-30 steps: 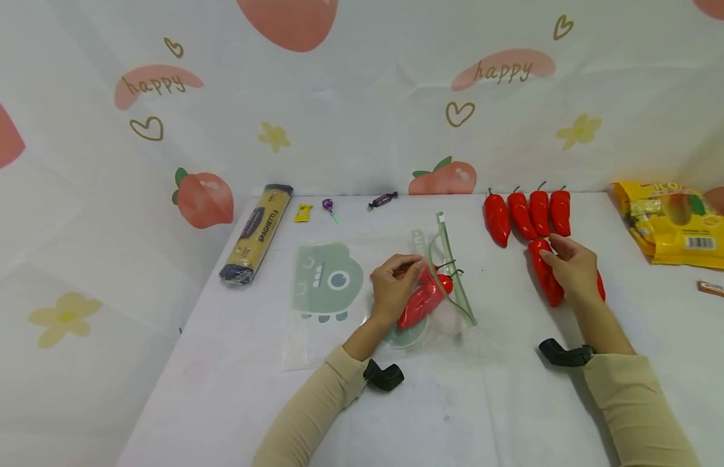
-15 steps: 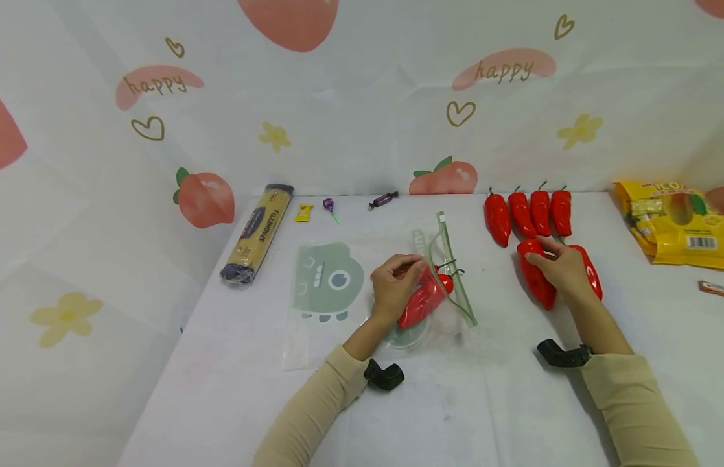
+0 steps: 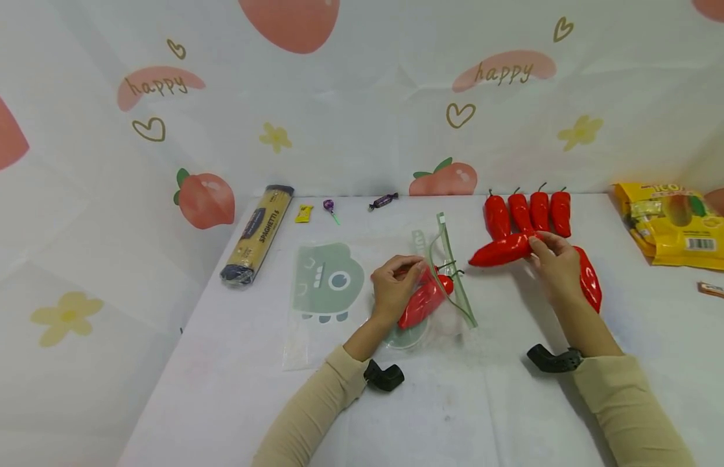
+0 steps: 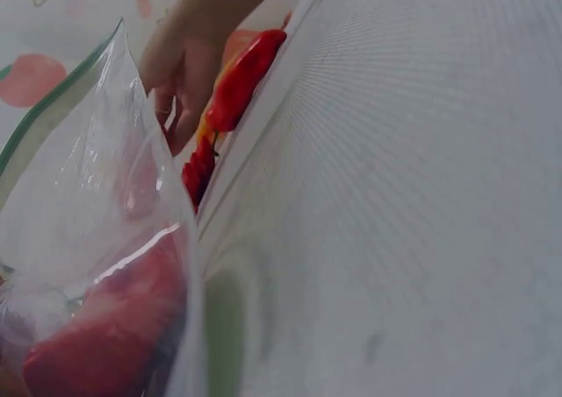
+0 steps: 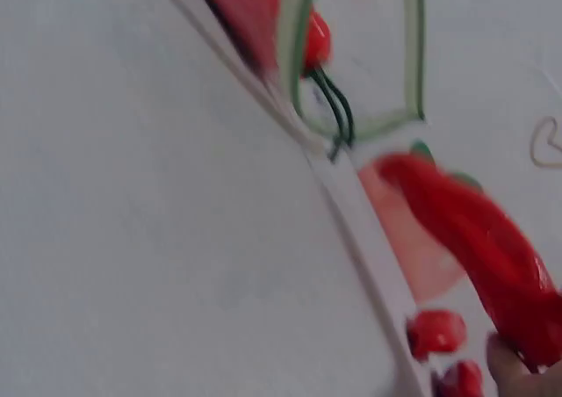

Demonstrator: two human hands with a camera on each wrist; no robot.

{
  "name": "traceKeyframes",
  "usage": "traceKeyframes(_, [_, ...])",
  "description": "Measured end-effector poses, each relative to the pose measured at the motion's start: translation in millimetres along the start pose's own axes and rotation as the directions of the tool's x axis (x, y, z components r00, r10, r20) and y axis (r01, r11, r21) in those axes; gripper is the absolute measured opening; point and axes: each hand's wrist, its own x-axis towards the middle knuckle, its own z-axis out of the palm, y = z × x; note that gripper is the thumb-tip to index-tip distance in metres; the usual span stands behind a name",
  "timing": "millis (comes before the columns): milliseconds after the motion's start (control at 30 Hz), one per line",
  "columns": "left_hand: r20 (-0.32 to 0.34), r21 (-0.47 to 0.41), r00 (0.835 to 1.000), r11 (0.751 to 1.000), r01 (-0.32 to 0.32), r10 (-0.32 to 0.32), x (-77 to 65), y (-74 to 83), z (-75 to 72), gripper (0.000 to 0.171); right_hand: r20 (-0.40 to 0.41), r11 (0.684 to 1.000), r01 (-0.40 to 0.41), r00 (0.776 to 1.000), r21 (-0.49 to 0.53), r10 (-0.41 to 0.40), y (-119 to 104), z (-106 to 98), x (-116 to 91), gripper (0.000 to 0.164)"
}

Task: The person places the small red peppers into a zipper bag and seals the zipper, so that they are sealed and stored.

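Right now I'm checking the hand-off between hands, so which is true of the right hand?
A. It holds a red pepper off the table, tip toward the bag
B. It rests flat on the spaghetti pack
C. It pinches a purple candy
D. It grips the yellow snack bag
A: the right hand holds a red pepper, its tip pointing at the clear zip bag that the left hand holds open.

Beige long sleeves [image 3: 315, 408]; black wrist cameras [image 3: 384, 375]
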Motion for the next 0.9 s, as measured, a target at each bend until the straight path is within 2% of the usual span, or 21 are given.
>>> traceKeyframes(100, [0.009,-0.002,1.0,1.0,0.011,-0.011,-0.3,-0.8,-0.3,0.014,-0.017,0.979,0.01,1.0,0.201,-0.006,5,18,-6,0.052])
traceKeyframes(167, [0.02,-0.004,1.0,1.0,0.019,-0.018,-0.5,-1.3,-0.6,0.014,-0.024,0.969,0.008,1.0,0.246,-0.002,9,32,-10,0.049])
traceKeyframes(233, [0.03,-0.008,0.999,1.0,0.023,-0.023,-0.6,-1.6,-1.0,0.015,-0.025,0.971,0.011,1.0,0.237,-0.005,14,44,-10,0.044])
traceKeyframes(300, [0.037,-0.014,0.999,1.0,0.022,-0.021,-0.7,-1.7,-1.0,0.014,-0.045,0.985,0.037,0.999,0.168,-0.03,20,56,-9,0.04])
traceKeyframes(367, [0.046,-0.02,0.999,1.0,0.022,-0.021,-0.9,-1.1,-1.1,0.015,-0.052,0.996,0.062,0.997,0.058,-0.059,27,64,-8,0.04])
traceKeyframes(467, [0.049,-0.024,0.999,1.0,0.017,-0.016,-1.2,-0.3,-1.0,0.014,-0.029,0.989,0.103,0.994,-0.111,-0.107,37,70,-6,0.044])
traceKeyframes(567, [0.053,-0.025,0.999,1.0,0.012,-0.011,-1.6,0.4,-1.1,0.015,0.036,0.95,0.153,0.988,-0.273,-0.149,44,72,-5,0.046])
traceKeyframes(700, [0.066,-0.037,0.998,0.999,0.012,-0.01,-1.8,0.7,-1.0,0.015,0.202,0.881,0.21,0.97,-0.424,-0.134,48,71,-5,0.048])
traceKeyframes(800, [0.069,-0.037,0.998,0.999,0.013,-0.011,-2.0,1.4,-0.5,0.016,0.314,0.833,0.254,0.944,-0.492,-0.102,49,70,-4,0.049])
traceKeyframes(900, [0.066,-0.031,0.998,0.999,0.017,-0.015,-2.2,2.2,0.3,0.016,0.366,0.789,0.309,0.923,-0.531,-0.116,48,67,-2,0.048])
